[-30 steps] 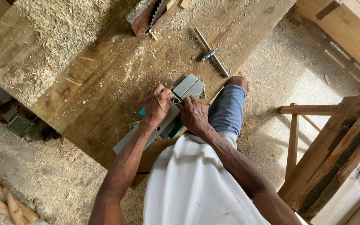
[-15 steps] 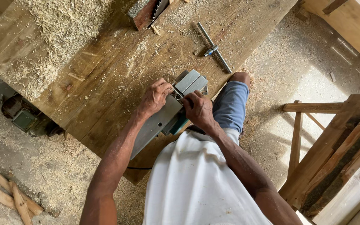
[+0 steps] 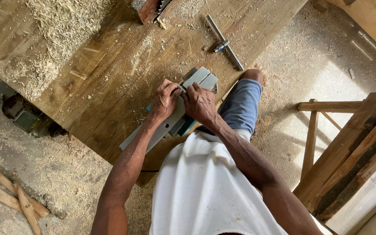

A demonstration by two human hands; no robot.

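**Metal-soled power planer: handling and surroundings**

Grey metal and teal plastic make up the electric hand planer point(image 3: 172, 119), which lies sole-up near the front edge of the brown plank workbench point(image 3: 109, 82), directly in front of the person. The left hand point(image 3: 165, 100) and right hand point(image 3: 199, 103) both rest on the upturned sole, fingers pinched together at one spot around the middle of the tool; what they pinch is too small to make out.

Handling, as judged: the tool looks rigid and fairly heavy, with a smooth, slippery sole. Hold by the body or the sole edges, away from the cutter slot. A dark cable appears to trail below the bench edge.

Nearby:
- silver T-shaped metal wrench point(image 3: 226, 42), apart, beyond the hands;
- red-brown wooden block with toothed saw blade point(image 3: 153, 8) at the far edge;
- pale wood shavings point(image 3: 57, 35) heaped far left;
- the raised knee in blue shorts point(image 3: 242, 102), just beside the planer;
- wooden trestle point(image 3: 327, 130), right.
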